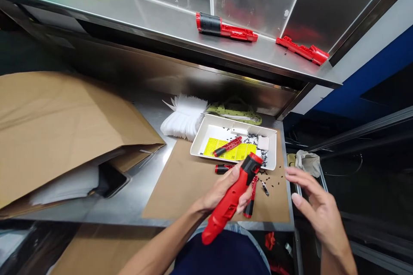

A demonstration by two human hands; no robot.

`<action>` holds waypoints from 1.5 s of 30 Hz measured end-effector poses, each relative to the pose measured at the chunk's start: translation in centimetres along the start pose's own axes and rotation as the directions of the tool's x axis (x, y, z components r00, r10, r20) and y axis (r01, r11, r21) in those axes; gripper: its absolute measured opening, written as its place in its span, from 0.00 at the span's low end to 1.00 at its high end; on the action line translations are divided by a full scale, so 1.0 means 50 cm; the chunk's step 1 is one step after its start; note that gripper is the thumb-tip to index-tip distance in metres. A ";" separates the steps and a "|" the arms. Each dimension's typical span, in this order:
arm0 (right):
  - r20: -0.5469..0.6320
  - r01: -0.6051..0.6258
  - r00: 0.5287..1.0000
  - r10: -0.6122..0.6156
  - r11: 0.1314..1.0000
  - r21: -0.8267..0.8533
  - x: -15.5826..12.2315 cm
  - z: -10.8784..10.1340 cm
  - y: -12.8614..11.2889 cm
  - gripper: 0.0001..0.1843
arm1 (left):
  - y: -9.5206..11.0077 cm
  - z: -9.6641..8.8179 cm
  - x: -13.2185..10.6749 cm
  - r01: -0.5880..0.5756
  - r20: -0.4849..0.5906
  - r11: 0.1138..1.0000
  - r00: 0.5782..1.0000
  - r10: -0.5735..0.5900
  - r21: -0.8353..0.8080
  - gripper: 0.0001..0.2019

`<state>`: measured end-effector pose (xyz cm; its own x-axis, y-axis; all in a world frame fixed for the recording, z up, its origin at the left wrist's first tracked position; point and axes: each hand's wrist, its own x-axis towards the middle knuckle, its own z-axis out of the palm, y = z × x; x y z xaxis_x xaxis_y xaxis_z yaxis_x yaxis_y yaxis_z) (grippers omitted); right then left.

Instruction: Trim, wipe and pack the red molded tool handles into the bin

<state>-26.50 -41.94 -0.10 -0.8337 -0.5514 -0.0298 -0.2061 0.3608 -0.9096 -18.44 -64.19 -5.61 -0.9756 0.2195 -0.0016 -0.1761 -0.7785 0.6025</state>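
Note:
My left hand (pixel 222 186) is wrapped round a red and black tool housing (pixel 230 204), tilted with its black end up and to the right. To the right, off the table's edge, my right hand (pixel 318 206) holds nothing, its fingers apart. Just beyond the held housing stands a white tray (pixel 197 139) with yellow labels, small black parts and a red and black piece (pixel 227 146) in it. Another such piece (pixel 250 199) lies on the cardboard, partly behind my left hand, beside a small metal clipper-like tool (pixel 265 188).
A large cardboard box (pixel 71 124) takes up the left, with a dark phone-like object (pixel 112 180) by its opening. White sheets (pixel 184 118) are stacked behind the tray. On the steel shelf (pixel 155 23) lie red housing parts (pixel 239 32). Small black bits dot the cardboard mat (pixel 174 189).

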 end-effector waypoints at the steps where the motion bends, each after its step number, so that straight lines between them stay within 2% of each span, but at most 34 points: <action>1: 0.023 0.085 0.996 -0.084 0.994 -0.072 0.018 -0.018 -0.025 0.16 | 0.009 -0.005 -0.007 0.088 0.055 0.996 0.995 -0.088 0.006 0.35; 3: 0.129 0.201 0.975 -0.179 0.963 -0.179 0.051 -0.033 -0.072 0.13 | 0.022 -0.011 -0.019 0.224 0.132 0.974 0.965 -0.227 0.038 0.36; 5: 0.258 0.242 0.949 -0.179 0.941 -0.236 0.076 -0.027 -0.105 0.11 | 0.026 -0.014 -0.026 0.298 0.176 0.953 0.936 -0.304 0.059 0.37; 8: 0.401 0.246 0.907 -0.126 0.933 -0.263 0.092 -0.002 -0.125 0.08 | 0.021 -0.014 -0.028 0.344 0.220 0.937 0.911 -0.348 0.057 0.37; 11: 0.465 0.237 0.881 -0.089 0.933 -0.272 0.094 0.013 -0.123 0.06 | 0.017 -0.009 -0.024 0.353 0.233 0.934 0.906 -0.354 0.047 0.36; 20: 0.445 0.171 0.894 -0.056 0.960 -0.222 0.099 0.012 -0.103 0.01 | 0.002 -0.002 -0.011 0.363 0.207 0.930 0.908 -0.365 0.046 0.36; 27: 0.459 0.092 0.888 -0.008 0.982 -0.162 0.094 0.004 -0.097 0.03 | -0.006 0.010 -0.009 0.383 0.138 0.922 0.911 -0.388 0.060 0.29; 34: 0.444 0.183 0.891 -0.095 0.970 -0.160 0.093 0.004 -0.101 0.03 | -0.004 0.028 -0.003 0.400 0.081 0.915 0.911 -0.404 0.055 0.38; 38: 0.436 0.178 0.896 -0.080 0.966 -0.189 0.089 0.006 -0.095 0.06 | -0.006 0.029 -0.007 0.397 0.032 0.915 0.916 -0.400 0.069 0.40; 41: 0.434 0.177 0.899 -0.062 0.957 -0.231 0.085 0.007 -0.096 0.06 | -0.003 0.031 -0.009 0.397 0.003 0.914 0.917 -0.398 0.082 0.43; 45: 0.408 0.169 0.912 -0.046 0.948 -0.270 0.082 0.010 -0.107 0.06 | 0.001 0.036 -0.010 0.397 -0.016 0.910 0.917 -0.398 0.123 0.43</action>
<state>-28.59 -46.52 4.44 -0.5416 -0.8264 -0.1542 -0.4746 0.4520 -0.7553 -17.75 -63.28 -4.13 -0.8270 0.5015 -0.2541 -0.5311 -0.5486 0.6457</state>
